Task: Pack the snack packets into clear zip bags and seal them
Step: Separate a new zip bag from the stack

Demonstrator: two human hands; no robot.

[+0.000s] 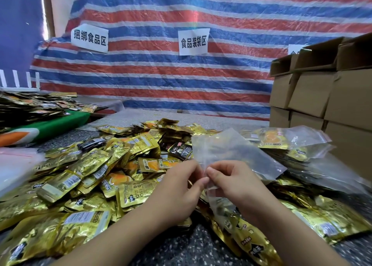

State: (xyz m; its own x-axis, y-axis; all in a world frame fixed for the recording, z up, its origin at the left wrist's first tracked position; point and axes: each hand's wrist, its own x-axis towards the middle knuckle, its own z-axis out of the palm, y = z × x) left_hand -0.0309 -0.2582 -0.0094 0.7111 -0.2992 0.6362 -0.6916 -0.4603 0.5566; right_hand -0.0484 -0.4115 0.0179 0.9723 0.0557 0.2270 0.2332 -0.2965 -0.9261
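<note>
Both hands pinch the near edge of an empty clear zip bag (pixel 231 155), left hand (pixel 179 187) and right hand (pixel 233 185) fingertips almost touching, its length running far-right above the gold snack packets (pixel 84 177).

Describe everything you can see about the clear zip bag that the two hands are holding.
The clear zip bag is thin, transparent plastic, crinkled, and looks empty. It is held up above the pile of gold snack packets, tilted away from the person. The left hand and right hand pinch its near edge, fingertips close together.
</note>
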